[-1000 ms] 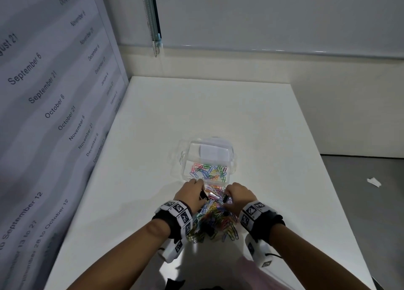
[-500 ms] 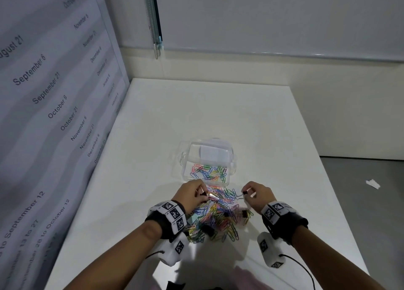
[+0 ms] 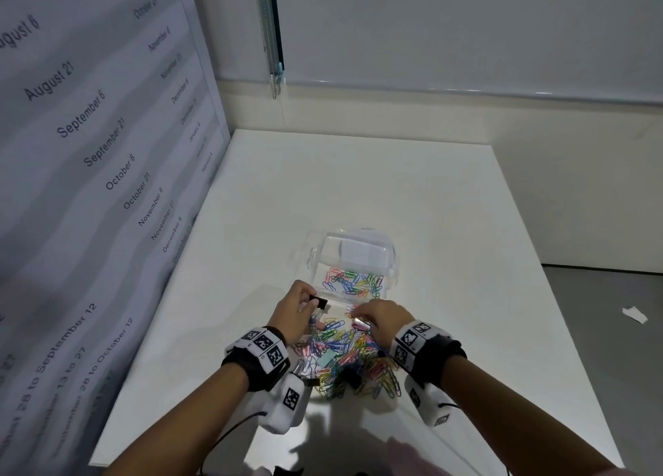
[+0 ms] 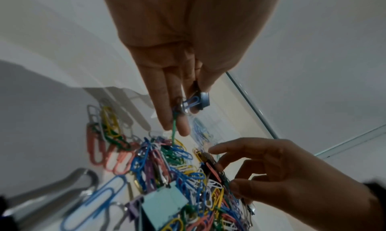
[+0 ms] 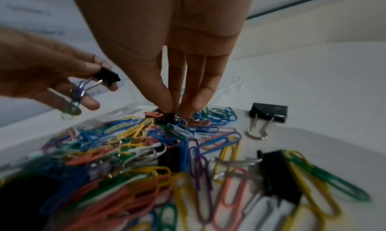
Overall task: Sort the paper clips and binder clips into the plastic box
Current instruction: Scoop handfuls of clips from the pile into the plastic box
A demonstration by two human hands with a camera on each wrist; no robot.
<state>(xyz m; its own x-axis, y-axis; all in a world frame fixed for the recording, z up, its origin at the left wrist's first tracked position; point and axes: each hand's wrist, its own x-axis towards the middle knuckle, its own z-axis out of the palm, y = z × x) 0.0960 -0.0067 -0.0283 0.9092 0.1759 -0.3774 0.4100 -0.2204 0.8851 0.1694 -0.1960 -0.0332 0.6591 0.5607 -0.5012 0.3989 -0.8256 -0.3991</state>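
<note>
Fingertips [image 5: 167, 100] of the right hand [image 3: 380, 319] press together and dip into the far edge of the pile [image 3: 344, 353], closing on a small dark clip [image 5: 167, 118] buried among paper clips; the grip looks set to draw it free, though whether it is already lifted cannot be told. Beside it, the left hand [image 3: 292, 312] is raised just above the pile, thumb and forefinger pinching a black binder clip [image 3: 318, 301], with a blue paper clip [image 4: 191, 101] and a green one [image 5: 70, 109] hanging from its wire handles, probably snagged as it came up. Both hands hover close to the near wall of the plastic box [image 3: 389, 272], which sits open just beyond the pile so each drop is short. Its near compartment holds coloured paper clips; the far one looks empty, likely meant for binder clips. More binder clips [image 5: 268, 113] lie loose at the pile's edge on the white table [image 3: 448, 224]. Much remains unsorted.
</note>
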